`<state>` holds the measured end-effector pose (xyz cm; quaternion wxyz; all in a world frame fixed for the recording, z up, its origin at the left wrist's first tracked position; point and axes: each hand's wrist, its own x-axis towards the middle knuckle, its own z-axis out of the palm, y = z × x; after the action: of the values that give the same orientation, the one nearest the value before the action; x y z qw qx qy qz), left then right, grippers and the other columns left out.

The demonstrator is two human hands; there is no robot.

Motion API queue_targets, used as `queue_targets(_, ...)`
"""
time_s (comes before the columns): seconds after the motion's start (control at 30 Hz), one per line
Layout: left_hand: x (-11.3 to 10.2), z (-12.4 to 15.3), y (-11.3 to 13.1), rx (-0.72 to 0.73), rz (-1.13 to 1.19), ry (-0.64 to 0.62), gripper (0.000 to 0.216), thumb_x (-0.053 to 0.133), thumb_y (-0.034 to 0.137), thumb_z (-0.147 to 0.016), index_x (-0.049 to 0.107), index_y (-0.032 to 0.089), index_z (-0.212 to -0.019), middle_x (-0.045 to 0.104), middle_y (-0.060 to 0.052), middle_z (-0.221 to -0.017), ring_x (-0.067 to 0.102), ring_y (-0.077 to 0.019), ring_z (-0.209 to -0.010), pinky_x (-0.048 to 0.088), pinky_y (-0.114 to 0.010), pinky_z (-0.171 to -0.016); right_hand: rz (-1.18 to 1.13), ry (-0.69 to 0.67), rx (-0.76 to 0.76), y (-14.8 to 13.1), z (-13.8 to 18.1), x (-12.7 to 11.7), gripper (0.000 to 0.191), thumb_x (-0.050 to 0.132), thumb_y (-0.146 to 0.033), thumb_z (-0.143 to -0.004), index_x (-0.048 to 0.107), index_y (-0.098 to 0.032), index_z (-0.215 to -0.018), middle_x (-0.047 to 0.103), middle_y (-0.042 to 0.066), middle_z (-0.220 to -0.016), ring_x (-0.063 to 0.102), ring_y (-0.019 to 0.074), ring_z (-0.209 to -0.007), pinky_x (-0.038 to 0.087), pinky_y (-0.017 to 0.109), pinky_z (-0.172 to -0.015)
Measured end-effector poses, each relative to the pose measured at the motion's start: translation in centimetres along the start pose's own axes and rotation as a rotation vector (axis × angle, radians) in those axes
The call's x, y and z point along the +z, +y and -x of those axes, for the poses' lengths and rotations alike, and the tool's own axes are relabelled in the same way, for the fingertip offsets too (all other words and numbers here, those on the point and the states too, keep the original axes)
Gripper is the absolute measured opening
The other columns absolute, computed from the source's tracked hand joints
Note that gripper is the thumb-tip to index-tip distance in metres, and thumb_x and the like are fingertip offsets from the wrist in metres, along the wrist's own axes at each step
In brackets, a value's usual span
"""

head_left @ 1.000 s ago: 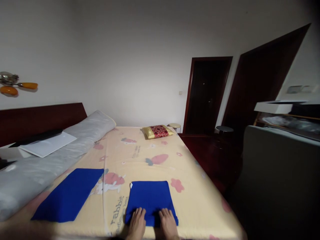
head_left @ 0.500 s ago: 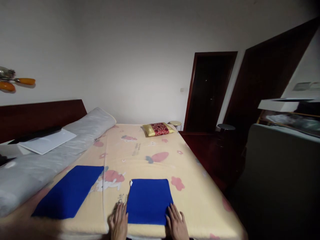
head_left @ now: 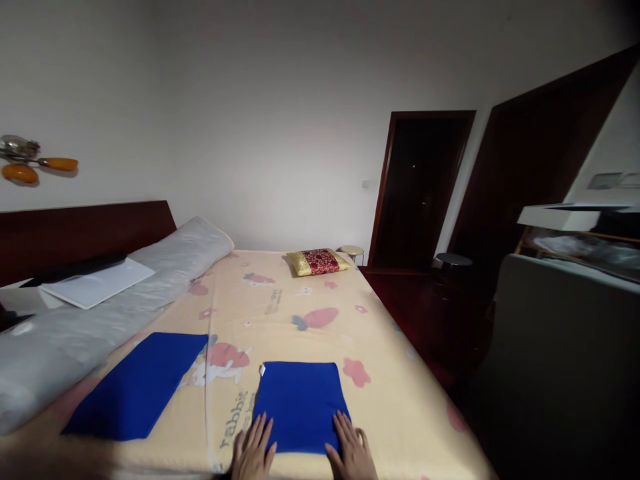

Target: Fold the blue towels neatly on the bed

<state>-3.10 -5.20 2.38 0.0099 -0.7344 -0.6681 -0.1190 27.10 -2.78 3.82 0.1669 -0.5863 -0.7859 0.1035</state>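
A bed is covered by a cream sheet point(head_left: 400, 400) printed with pink carrots and flowers, spread across the lower half of the frame. It is bordered at the left by a dark headboard point(head_left: 90, 233); a dark door point(head_left: 423, 193) is set right of centre in a pale wall point(head_left: 275, 133). At the bottom centre, a blue cloth point(head_left: 303, 400) is laid flat, plain and nearly smooth, with a white tag point(head_left: 262, 371) at its upper left corner. Its lower left and lower right parts are touched by the left hand point(head_left: 254, 450) and the right hand point(head_left: 353, 450), both opened out, palms down. The cloth's side edges are pointed toward the top of the frame; its outline is squarish, and a long axis cannot be told.
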Motion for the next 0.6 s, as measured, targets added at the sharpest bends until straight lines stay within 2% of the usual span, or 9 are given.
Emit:
queue_targets(0.07,-0.1,0.4,0.3,-0.065,-0.034,0.087,0.050,0.035,0.038,-0.093,0.035,0.035,-0.143,0.036,-0.002,-0.152,0.039,-0.0269,-0.138,0.030,-0.056,-0.111,0.026,0.029,-0.012,0.6,0.6,0.4,0.059,0.037,-0.057,-0.092,0.040,-0.029,-0.143,0.036,0.009,-0.150,0.037,0.0321,-0.137,0.036,0.060,-0.108)
queue_targets(0.13,0.7,0.8,1.6,-0.036,-0.047,0.165,0.054,0.037,0.027,-0.089,0.037,0.032,-0.143,0.037,-0.002,-0.152,0.040,-0.0257,-0.138,0.031,-0.053,-0.110,0.047,0.066,-0.078,0.4,1.4,1.8,0.052,0.039,-0.047,-0.093,0.040,-0.032,-0.143,0.036,0.007,-0.150,0.039,0.0320,-0.136,0.039,0.058,-0.106)
queue_targets(0.2,2.1,1.2,3.1,0.021,-0.046,0.184,0.062,0.039,0.013,-0.081,0.044,0.032,-0.140,0.044,-0.001,-0.149,0.043,-0.0236,-0.135,0.035,-0.047,-0.108,0.071,0.110,-0.131,-0.1,2.0,3.9,0.051,0.041,-0.033,-0.091,0.042,-0.035,-0.142,0.041,0.005,-0.148,0.043,0.0318,-0.133,0.041,0.056,-0.104)
queue_targets(0.3,4.0,1.5,4.4,0.014,-0.036,0.103,0.070,0.038,0.002,-0.070,0.056,0.033,-0.131,0.057,0.001,-0.139,0.049,-0.0235,-0.130,0.036,-0.045,-0.107,0.103,0.164,-0.123,-0.3,2.3,6.4,0.059,0.041,-0.018,-0.084,0.046,-0.038,-0.138,0.050,0.002,-0.142,0.051,0.0318,-0.127,0.043,0.054,-0.101)
queue_targets(0.37,4.5,1.1,4.4,-0.032,-0.019,0.003,0.073,0.038,-0.001,-0.068,0.058,0.034,-0.128,0.059,0.001,-0.137,0.050,-0.0240,-0.129,0.037,-0.045,-0.107,0.110,0.160,-0.108,-0.2,2.0,6.9,0.060,0.043,-0.014,-0.079,0.053,-0.039,-0.132,0.057,0.001,-0.136,0.057,0.0321,-0.120,0.046,0.052,-0.096)
queue_targets(0.47,3.6,-0.1,3.5,-0.101,0.002,-0.051,0.068,0.038,-0.001,-0.072,0.059,0.034,-0.127,0.061,0.002,-0.135,0.051,-0.0223,-0.127,0.036,-0.043,-0.109,0.123,0.207,-0.094,-0.1,0.8,6.2,0.054,0.047,-0.012,-0.074,0.063,-0.035,-0.120,0.068,0.003,-0.122,0.062,0.0309,-0.110,0.044,0.049,-0.095)
queue_targets(0.53,2.2,-1.0,3.0,-0.119,0.016,-0.045,0.060,0.040,0.002,-0.076,0.062,0.032,-0.124,0.064,0.001,-0.132,0.052,-0.0209,-0.127,0.034,-0.041,-0.111,0.127,0.267,-0.072,-0.1,0.1,5.2,0.048,0.049,-0.011,-0.072,0.067,-0.030,-0.112,0.073,0.003,-0.110,0.063,0.0288,-0.106,0.041,0.046,-0.097)
queue_targets(0.6,0.4,-1.6,2.9,-0.111,0.050,-0.063,0.054,0.041,0.006,-0.080,0.062,0.029,-0.124,0.064,-0.001,-0.131,0.051,-0.0199,-0.128,0.030,-0.039,-0.113,0.112,0.272,-0.070,-0.1,-0.5,4.3,0.045,0.050,-0.009,-0.069,0.068,-0.028,-0.106,0.074,0.003,-0.101,0.063,0.0269,-0.102,0.040,0.042,-0.096)
